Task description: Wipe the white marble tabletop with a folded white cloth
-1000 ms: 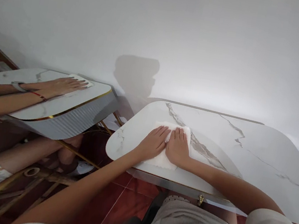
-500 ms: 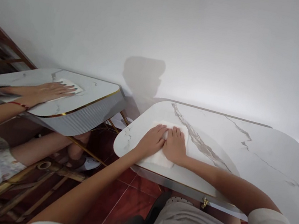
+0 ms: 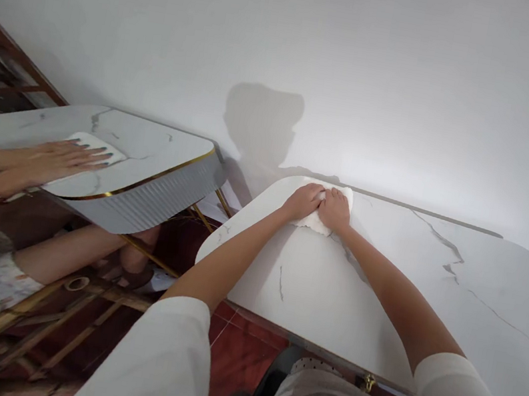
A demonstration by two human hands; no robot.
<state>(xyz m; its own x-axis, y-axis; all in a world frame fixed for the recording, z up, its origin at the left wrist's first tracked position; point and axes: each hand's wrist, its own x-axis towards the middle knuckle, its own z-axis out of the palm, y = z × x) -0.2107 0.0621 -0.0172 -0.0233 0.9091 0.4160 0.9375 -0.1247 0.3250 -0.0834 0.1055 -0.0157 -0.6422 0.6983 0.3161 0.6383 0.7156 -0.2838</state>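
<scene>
Both my hands press on a white cloth (image 3: pixel 315 223) at the far edge of a white, marble-patterned tabletop (image 3: pixel 252 270). My left hand (image 3: pixel 303 202) is curled over the cloth's left part. Close beside it, my right hand (image 3: pixel 335 210) bends its fingers over the right part, and the thumbs almost meet. The cloth is somewhat bunched, with its edges showing behind and below the hands. Both arms reach forward across the tabletop.
On the left, another person's hands (image 3: pixel 73 156) lie on a white cloth (image 3: pixel 113 149) on a similar gold-edged table (image 3: pixel 164 191). A bamboo chair (image 3: pixel 91 291) stands below it on red floor tiles (image 3: pixel 241 363). A pale wall (image 3: pixel 415 88) rises behind both tables.
My hands have slid the cloth away from me, from the near left of the tabletop to its far edge, and their fingers are more curled. The other person's hands have shifted left.
</scene>
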